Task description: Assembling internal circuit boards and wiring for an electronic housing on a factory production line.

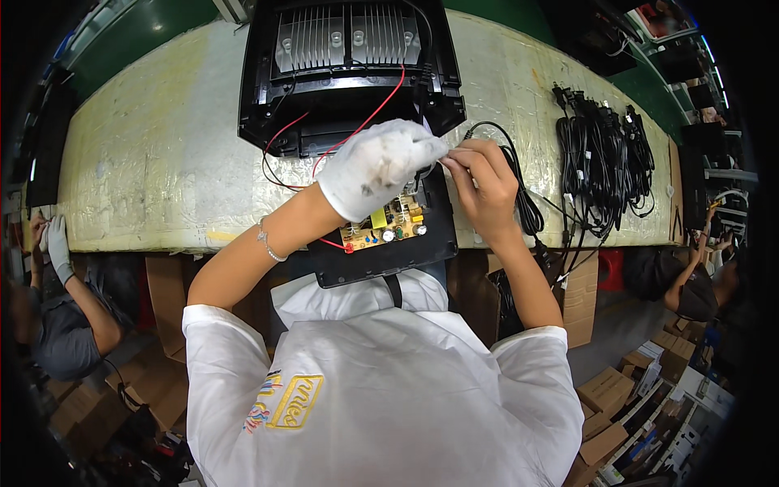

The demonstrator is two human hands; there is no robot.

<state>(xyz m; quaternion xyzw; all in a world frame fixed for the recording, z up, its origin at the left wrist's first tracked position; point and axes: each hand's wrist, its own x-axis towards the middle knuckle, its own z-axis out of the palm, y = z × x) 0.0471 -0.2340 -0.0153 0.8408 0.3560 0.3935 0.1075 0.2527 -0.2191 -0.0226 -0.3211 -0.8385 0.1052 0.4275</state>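
Note:
My left hand, in a stained white glove, is closed, its fingertips meeting those of my bare right hand. My right fingers pinch at the end of a black power cord, which runs behind them and loops down on the right. What the gloved fingers grip is too small to make out. Beneath my hands lies a tan circuit board with several components, set in a black plastic cover. Beyond them stands a black housing with a finned metal heat sink. Red wires stretch from the housing toward the board.
A pile of bundled black cords lies at the right on the pale, film-covered bench. Cardboard boxes stand under its near edge. Other people work at the far left and far right.

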